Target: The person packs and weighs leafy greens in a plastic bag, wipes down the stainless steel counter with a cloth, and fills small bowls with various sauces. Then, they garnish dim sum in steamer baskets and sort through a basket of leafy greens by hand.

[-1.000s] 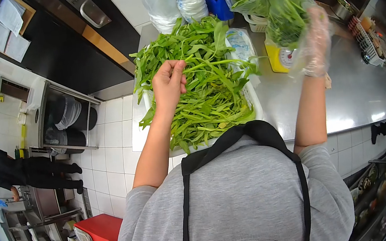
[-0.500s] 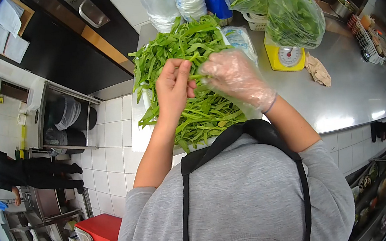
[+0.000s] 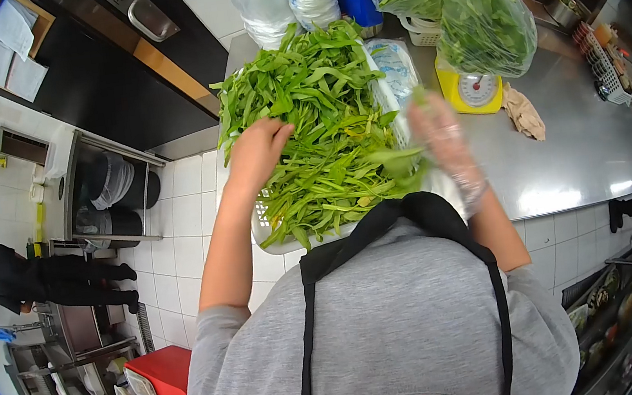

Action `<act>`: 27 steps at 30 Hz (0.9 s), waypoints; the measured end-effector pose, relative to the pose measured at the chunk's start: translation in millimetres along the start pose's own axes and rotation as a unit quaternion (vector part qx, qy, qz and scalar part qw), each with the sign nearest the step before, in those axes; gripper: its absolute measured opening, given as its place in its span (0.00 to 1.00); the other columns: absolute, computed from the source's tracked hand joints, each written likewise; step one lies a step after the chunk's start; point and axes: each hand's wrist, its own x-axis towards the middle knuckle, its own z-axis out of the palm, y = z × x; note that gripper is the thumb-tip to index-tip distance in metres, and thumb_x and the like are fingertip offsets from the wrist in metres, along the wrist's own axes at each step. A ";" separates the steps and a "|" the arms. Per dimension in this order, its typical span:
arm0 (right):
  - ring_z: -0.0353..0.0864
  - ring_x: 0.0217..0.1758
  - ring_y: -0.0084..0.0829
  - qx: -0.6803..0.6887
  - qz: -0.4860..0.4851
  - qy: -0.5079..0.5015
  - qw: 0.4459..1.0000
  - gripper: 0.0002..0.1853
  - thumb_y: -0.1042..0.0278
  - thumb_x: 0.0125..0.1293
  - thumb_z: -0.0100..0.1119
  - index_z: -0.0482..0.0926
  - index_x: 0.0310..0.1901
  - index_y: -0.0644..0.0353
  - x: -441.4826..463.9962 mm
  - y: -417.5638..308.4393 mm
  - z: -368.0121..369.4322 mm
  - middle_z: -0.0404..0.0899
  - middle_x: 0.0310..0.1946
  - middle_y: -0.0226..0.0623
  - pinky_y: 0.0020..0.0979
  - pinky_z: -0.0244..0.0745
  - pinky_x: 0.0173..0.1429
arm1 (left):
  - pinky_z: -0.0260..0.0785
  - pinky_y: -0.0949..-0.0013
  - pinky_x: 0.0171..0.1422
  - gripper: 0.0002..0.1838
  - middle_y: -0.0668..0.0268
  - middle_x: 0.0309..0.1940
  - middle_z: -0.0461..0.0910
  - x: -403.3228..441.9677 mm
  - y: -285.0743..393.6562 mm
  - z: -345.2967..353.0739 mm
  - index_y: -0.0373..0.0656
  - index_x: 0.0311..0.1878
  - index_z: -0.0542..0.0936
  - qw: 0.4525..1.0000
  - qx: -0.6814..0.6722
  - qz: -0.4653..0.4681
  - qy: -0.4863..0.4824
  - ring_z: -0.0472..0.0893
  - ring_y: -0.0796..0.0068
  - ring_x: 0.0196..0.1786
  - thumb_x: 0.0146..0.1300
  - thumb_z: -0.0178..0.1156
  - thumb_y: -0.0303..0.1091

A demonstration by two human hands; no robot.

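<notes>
A white plastic basket (image 3: 259, 222) with holes in its wall is heaped with long-leaved greens (image 3: 309, 80), which look like water spinach. Over the heap's left side is my bare left hand (image 3: 259, 149), its fingers drawn together among the leaves. Whether anything is pinched there is hidden. My right hand (image 3: 444, 138), in a clear plastic glove, is smeared by motion at the basket's right side. It grips a leafy stalk (image 3: 398, 160), whose blurred leaves stick out to the left of the fingers.
Right of the basket are a plastic packet (image 3: 392, 66), a yellow dial scale (image 3: 477, 92) under a bag of greens (image 3: 488, 22), and a crumpled cloth (image 3: 523, 113) on the steel table (image 3: 564, 159). Rolls of clear bags (image 3: 261, 7) stand behind. Another person (image 3: 34, 279) stands far left.
My hands were together over the heap with a green stalk between them. Now they are apart: the right has swung right with greens, the left has moved slightly left and down.
</notes>
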 end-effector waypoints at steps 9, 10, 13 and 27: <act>0.75 0.38 0.45 -0.328 -0.114 -0.208 0.914 0.13 0.60 0.61 0.56 0.74 0.42 0.59 2.6 4.5 45.7 0.76 0.34 0.43 0.38 0.70 0.42 | 0.70 0.58 0.38 0.11 0.60 0.27 0.75 47.3 -8.9 28.8 0.40 0.30 0.74 0.946 0.244 0.135 0.164 0.77 0.57 0.33 0.54 0.60 0.38; 0.75 0.37 0.45 -0.324 -0.122 -0.201 0.916 0.13 0.60 0.61 0.56 0.74 0.42 0.58 2.5 7.2 46.0 0.76 0.34 0.43 0.39 0.70 0.41 | 0.70 0.58 0.38 0.11 0.60 0.27 0.75 46.9 -0.7 17.0 0.40 0.30 0.74 0.946 0.244 0.135 0.163 0.77 0.57 0.33 0.54 0.60 0.38; 0.76 0.39 0.45 -0.321 -0.136 -0.193 0.917 0.14 0.59 0.61 0.56 0.74 0.44 0.57 2.2 12.4 46.6 0.76 0.35 0.43 0.39 0.70 0.42 | 0.70 0.62 0.36 0.07 0.60 0.27 0.75 42.8 22.5 -24.1 0.41 0.30 0.75 0.954 0.191 0.113 0.202 0.77 0.58 0.32 0.55 0.59 0.33; 0.75 0.38 0.45 -0.294 -0.142 -0.177 0.929 0.15 0.56 0.61 0.55 0.74 0.43 0.58 0.1 3.4 43.9 0.76 0.34 0.44 0.41 0.69 0.43 | 0.60 0.83 0.31 0.08 0.72 0.29 0.78 49.4 19.1 -57.7 0.39 0.40 0.79 0.844 -0.493 0.053 0.202 0.72 0.87 0.30 0.60 0.61 0.32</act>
